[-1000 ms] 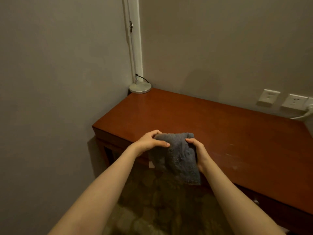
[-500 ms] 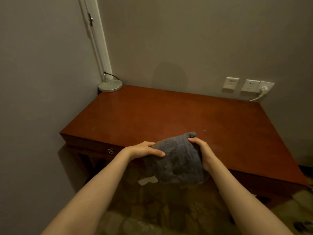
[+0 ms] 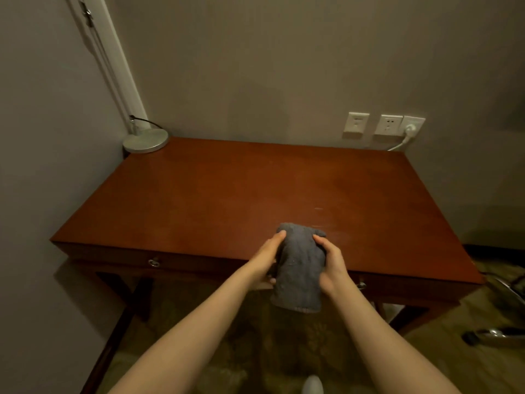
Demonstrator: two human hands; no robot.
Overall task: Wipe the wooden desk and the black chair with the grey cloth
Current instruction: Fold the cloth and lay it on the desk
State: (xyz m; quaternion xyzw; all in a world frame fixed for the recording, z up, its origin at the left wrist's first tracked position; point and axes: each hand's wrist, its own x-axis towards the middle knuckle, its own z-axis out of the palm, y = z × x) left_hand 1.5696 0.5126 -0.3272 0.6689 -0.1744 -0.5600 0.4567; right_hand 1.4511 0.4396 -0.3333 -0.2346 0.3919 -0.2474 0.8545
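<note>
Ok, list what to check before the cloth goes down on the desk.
1. Grip on grey cloth: ok, left hand and right hand both hold it.
2. Cloth flat on wooden desk: not ok, it hangs bunched past the front edge.
3. Desktop free to wipe: ok, only the lamp base stands in the far left corner.
4. White cable off the desktop: cannot tell.
5. Black chair in view: cannot tell, only metal parts at the right edge.

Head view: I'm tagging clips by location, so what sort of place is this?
Probably a hotel room or study corner: a wooden desk against the wall, wall sockets above it, a lamp base.
</note>
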